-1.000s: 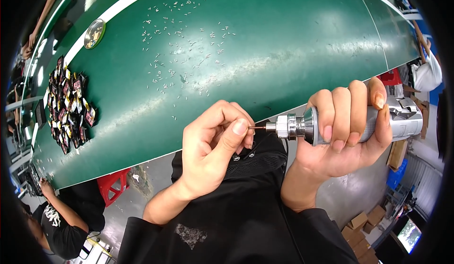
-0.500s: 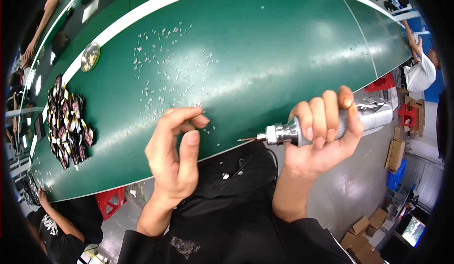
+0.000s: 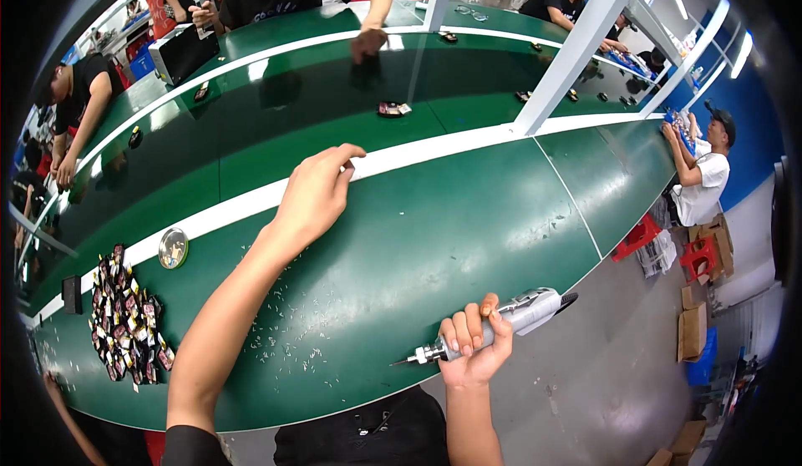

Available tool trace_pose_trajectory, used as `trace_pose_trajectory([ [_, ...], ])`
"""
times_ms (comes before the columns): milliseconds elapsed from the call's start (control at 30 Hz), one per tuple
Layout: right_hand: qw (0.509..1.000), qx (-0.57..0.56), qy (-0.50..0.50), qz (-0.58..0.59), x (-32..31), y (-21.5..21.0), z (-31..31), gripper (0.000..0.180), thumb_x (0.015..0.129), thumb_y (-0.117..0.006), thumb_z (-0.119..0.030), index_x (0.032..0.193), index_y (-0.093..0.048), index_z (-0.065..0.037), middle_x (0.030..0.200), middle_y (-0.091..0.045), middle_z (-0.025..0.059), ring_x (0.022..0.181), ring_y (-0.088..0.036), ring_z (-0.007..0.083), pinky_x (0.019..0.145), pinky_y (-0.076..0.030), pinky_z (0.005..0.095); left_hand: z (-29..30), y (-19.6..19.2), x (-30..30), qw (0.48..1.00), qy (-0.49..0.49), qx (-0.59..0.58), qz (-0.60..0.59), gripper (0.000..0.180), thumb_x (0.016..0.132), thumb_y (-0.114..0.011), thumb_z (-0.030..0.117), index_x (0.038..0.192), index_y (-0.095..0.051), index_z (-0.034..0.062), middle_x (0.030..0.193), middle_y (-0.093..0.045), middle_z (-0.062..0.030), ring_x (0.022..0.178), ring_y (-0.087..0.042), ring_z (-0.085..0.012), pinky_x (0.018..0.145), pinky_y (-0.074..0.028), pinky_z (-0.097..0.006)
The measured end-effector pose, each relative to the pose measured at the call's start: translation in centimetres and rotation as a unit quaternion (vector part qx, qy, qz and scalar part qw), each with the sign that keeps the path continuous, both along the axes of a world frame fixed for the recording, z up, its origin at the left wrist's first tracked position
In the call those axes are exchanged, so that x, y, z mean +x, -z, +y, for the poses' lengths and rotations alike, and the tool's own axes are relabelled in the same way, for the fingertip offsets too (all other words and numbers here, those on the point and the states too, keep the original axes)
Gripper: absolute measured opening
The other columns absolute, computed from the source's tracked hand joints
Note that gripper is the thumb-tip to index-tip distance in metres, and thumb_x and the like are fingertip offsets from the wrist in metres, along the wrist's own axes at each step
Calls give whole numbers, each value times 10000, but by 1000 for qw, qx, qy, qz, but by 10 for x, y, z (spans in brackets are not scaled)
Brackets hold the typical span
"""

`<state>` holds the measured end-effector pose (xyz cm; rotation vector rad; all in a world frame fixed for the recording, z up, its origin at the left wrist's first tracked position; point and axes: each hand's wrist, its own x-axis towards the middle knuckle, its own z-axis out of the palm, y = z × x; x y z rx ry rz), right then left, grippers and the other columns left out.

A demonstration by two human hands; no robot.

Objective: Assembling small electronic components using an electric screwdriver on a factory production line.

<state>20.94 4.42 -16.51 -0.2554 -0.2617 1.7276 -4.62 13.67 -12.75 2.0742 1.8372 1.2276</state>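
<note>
My left hand [image 3: 316, 192] reaches far forward over the white rail [image 3: 434, 150] at the bench's far side. Its fingers are apart, and nothing shows in them. In my right hand [image 3: 478, 345], near the front edge of the green bench [image 3: 468, 240], is a grey cylindrical rotary tool [image 3: 535, 309]. Its thin bit [image 3: 403, 361] points left, and a dark cord leaves its rear end. Beyond my left hand, a small black-and-pink packaged piece [image 3: 393, 109] lies on the dark green belt [image 3: 317, 90].
Several small black pieces form a pile [image 3: 129, 324] at the left, beside a round clear dish [image 3: 173, 249]. Tiny pale chips [image 3: 292, 332] are scattered mid-bench. A slanted grey post [image 3: 576, 53] rises at the rail. Other people work across the belt and at the far right.
My left hand has moved from the bench's near side, forward over the rail. The view has tilted up, showing the belt and people beyond. My right hand still holds the rotary tool.
</note>
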Motion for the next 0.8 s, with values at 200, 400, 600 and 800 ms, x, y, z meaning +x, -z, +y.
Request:
trace_pose_trajectory([
  [200,1000,-3,-26,-7,7,2,3,97,899,-465,-169,859,-453,-82,510,-345,-16,405,-347,93,460,-359,270,120,14,29,977,-128,-112,129,500,814,-663,234,1199,-455,-8,1069,-535,-208,1043,-523,-350,844,-478,-440],
  [400,999,-8,-37,-1,8,5,2,104,886,-468,-181,865,-456,-80,506,-352,-12,403,-356,98,466,-370,286,165,38,18,970,-151,-72,175,382,804,-674,179,1086,-511,-21,1063,-528,-228,1044,-509,-385,844,-484,-454],
  [600,998,-3,-56,-6,9,5,4,99,885,-473,-174,866,-464,-78,508,-351,-8,403,-356,101,475,-379,286,151,28,-22,987,35,-43,148,287,797,-656,92,1058,-573,9,981,-599,-162,961,-548,-346,856,-455,-411],
  [800,998,-4,-54,11,11,6,4,94,887,-471,-171,861,-464,-81,512,-353,-11,403,-354,96,473,-375,280,122,18,-29,996,27,-9,85,207,802,-568,11,1004,-605,-5,865,-603,-151,842,-590,-310,783,-469,-388],
])
